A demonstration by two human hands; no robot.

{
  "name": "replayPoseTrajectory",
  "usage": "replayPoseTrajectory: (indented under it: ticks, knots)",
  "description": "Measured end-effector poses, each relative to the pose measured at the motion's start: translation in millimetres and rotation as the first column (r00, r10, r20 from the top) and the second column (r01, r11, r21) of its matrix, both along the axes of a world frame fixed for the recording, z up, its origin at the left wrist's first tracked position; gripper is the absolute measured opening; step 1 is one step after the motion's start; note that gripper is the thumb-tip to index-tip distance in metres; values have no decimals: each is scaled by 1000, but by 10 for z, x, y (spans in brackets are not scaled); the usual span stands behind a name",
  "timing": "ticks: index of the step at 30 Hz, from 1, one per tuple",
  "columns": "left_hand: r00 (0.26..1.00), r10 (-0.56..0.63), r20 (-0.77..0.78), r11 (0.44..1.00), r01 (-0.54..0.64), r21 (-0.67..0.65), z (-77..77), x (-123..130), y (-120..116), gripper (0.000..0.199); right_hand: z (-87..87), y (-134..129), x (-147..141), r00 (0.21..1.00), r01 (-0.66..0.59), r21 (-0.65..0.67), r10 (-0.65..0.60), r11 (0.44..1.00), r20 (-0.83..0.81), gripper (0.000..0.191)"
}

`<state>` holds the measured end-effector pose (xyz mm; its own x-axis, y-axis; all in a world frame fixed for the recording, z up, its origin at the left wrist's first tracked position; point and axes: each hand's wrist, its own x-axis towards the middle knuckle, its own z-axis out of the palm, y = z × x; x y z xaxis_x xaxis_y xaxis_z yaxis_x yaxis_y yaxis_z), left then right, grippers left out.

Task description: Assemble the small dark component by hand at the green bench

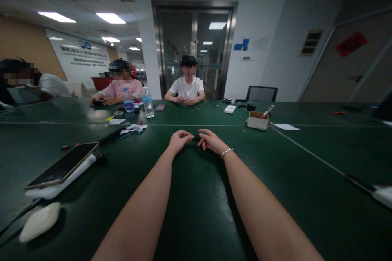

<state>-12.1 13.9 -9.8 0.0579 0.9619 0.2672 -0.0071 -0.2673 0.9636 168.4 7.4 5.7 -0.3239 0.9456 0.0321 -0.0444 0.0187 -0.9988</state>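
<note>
A small dark object (pixel 195 137) with a light, silvery end is held out over the green table (pixel 196 195). It is too small to name for sure. My left hand (pixel 180 141) pinches its light end between thumb and fingertips. From the other side, the curled fingers of my right hand (pixel 211 142) close around its dark end, partly hiding it. A silver bracelet (pixel 227 153) circles my right wrist. Both hands are close together, just above the tabletop.
Left of my arms, a phone (pixel 64 165) rests on a white block beside a pale rounded object (pixel 41 222). Farther off are paper scraps (pixel 134 129), two water bottles (pixel 148 104) and a small cardboard box (pixel 257 120). Several people sit across the table, including one person (pixel 187 87) directly opposite.
</note>
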Motion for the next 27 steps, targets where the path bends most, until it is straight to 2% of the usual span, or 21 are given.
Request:
replayPoseTrajectory:
  ticks: [3, 4, 5, 8, 10, 11, 15, 17, 21, 24, 27]
  knots:
    - [1000, 8, 21, 1000, -8, 2, -3, -9, 5, 25, 11, -28, 53, 995, -22, 36, 26, 999, -96, 68]
    - [1000, 9, 23, 1000, -9, 5, -2, -8, 1, 25, 16, -35, 60, 993, -21, 35, 24, 999, -113, 71]
    - [1000, 9, 22, 1000, -9, 7, 2, -7, -5, 25, 20, -40, 60, 993, -20, 22, 23, 1000, -115, 69]
    - [1000, 2, 8, 1000, -2, 6, 12, 0, -25, 25, 25, -40, 28, 998, -22, -32, 20, 999, -67, 42]
    - [1000, -2, -2, 1000, 2, 4, 13, 3, -28, 25, 25, -39, 10, 999, -23, -24, 22, 999, -47, 31]
    - [1000, -5, -7, 1000, 5, 4, 11, 3, -26, 25, 25, -40, 8, 998, -22, -4, 21, 1000, -53, 32]
    - [1000, -5, -11, 1000, 5, -1, 2, 6, -18, 26, 20, -44, 26, 993, 7, 35, -3, 999, -118, 57]
    - [1000, -4, -3, 1000, 4, -5, 4, 10, -21, 26, 14, -36, 25, 994, 16, 0, -16, 1000, -108, 48]
    - [1000, -1, -3, 1000, 1, -6, 12, 17, -29, 25, -1, -12, 2, 999, 1, -33, -3, 999, -38, 14]
    - [1000, -23, -20, 999, 22, -28, 9, 25, -19, 22, -6, -14, 11, 998, -29, -18, 28, 999, -59, 9]
    - [998, -49, -48, 998, 47, -40, 2, 39, -8, 20, -9, -28, 35, 993, -58, -21, 55, 998, -109, 12]
